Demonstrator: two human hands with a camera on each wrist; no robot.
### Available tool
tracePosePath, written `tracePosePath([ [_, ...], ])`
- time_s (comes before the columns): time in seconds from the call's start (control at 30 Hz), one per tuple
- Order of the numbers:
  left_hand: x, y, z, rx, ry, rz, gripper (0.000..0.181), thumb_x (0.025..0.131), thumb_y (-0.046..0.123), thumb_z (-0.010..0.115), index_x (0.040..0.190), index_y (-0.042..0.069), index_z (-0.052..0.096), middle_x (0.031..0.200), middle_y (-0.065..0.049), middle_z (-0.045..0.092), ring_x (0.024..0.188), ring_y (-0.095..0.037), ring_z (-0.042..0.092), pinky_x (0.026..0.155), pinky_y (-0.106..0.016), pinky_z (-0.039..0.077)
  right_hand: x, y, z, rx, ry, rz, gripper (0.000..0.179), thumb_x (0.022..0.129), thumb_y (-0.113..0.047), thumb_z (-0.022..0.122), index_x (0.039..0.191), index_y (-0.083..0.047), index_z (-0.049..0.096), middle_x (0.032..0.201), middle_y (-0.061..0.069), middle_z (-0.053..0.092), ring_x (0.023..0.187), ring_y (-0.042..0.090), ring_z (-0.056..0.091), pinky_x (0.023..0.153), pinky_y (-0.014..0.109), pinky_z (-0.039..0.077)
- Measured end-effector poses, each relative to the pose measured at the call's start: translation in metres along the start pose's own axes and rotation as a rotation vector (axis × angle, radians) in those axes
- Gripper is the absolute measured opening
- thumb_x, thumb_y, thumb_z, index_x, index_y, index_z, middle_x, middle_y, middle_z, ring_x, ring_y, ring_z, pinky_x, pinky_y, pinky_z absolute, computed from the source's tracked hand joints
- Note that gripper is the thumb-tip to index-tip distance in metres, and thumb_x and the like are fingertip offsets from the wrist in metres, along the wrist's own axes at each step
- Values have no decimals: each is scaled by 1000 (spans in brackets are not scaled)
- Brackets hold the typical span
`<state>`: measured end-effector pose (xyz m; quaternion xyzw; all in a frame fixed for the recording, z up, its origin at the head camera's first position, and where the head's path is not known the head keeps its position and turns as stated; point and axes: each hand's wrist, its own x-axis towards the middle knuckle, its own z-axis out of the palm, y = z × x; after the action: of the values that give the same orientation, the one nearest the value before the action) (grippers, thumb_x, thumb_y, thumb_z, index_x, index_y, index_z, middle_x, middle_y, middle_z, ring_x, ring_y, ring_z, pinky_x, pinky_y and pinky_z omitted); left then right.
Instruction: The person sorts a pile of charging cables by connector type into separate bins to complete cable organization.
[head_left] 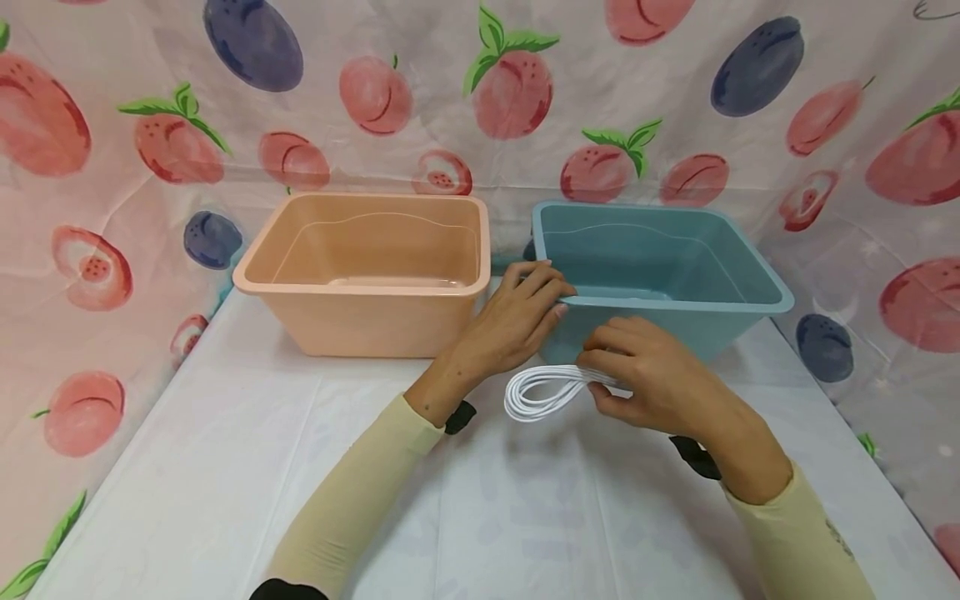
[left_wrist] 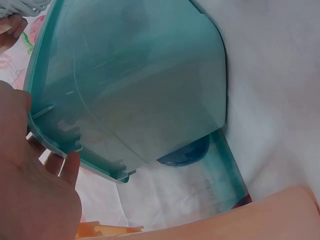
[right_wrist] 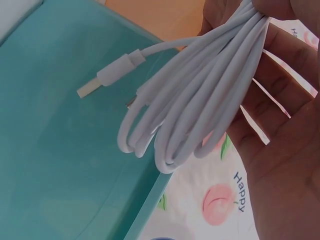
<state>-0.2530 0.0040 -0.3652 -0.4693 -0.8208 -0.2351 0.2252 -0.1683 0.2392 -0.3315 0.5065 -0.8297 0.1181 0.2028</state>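
A coiled white USB cable [head_left: 543, 392] hangs from my right hand [head_left: 652, 375], pinched between thumb and fingers in front of the blue-green bin [head_left: 675, 305]. In the right wrist view the loops of the cable [right_wrist: 200, 95] spread below the thumb, and its plug [right_wrist: 111, 72] sticks out to the side. My left hand [head_left: 517, 317] grips the near left corner of that bin's rim. Seen from the left wrist, fingers of the left hand [left_wrist: 35, 175] curl at the rim of the blue-green bin [left_wrist: 135, 75].
Left of the blue-green bin stands a peach-coloured bin [head_left: 375, 325], with a narrow gap between them. Both sit on a white-covered table [head_left: 360, 500]. A fruit-printed cloth [head_left: 435, 92] hangs behind and along the sides.
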Motion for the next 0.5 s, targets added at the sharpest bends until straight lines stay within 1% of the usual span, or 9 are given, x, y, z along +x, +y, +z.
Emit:
tracePosePath([
  [0.2, 0, 0, 0, -3, 15, -3, 29, 115, 22, 44, 132, 10, 64, 137, -9, 59, 145, -33, 42, 130, -37, 19, -2, 1, -4, -24, 17, 15, 31, 76, -11, 87, 106, -10, 77, 104, 2, 69, 94, 20, 63, 87, 41, 56],
  [0.37, 0, 0, 0, -5, -4, -10, 29, 116, 22, 43, 133, 10, 64, 138, -8, 58, 146, -32, 41, 130, -37, 18, -3, 3, -7, -39, 40, 20, 37, 74, -10, 89, 109, -9, 78, 106, 5, 70, 98, 22, 65, 89, 43, 57],
  [0.43, 0, 0, 0, -4, -11, -13, 29, 116, 22, 43, 133, 10, 64, 138, -8, 58, 147, -32, 40, 130, -37, 18, -4, 4, -9, -39, 41, 26, 37, 76, -11, 88, 111, -8, 78, 108, 6, 70, 100, 24, 65, 92, 44, 56],
  [0.47, 0, 0, 0, -6, -12, -14, 29, 116, 22, 43, 133, 10, 64, 138, -8, 58, 147, -32, 40, 130, -37, 18, -5, 5, -9, -39, 40, 30, 35, 78, -12, 87, 112, -8, 78, 109, 6, 70, 101, 24, 65, 93, 44, 56],
  [0.5, 0, 0, 0, -7, -13, -14, 29, 116, 22, 43, 133, 10, 64, 138, -8, 58, 146, -32, 40, 130, -36, 18, -5, 5, -10, -39, 41, 33, 32, 82, -14, 84, 113, -8, 77, 109, 6, 70, 102, 25, 65, 93, 44, 56],
])
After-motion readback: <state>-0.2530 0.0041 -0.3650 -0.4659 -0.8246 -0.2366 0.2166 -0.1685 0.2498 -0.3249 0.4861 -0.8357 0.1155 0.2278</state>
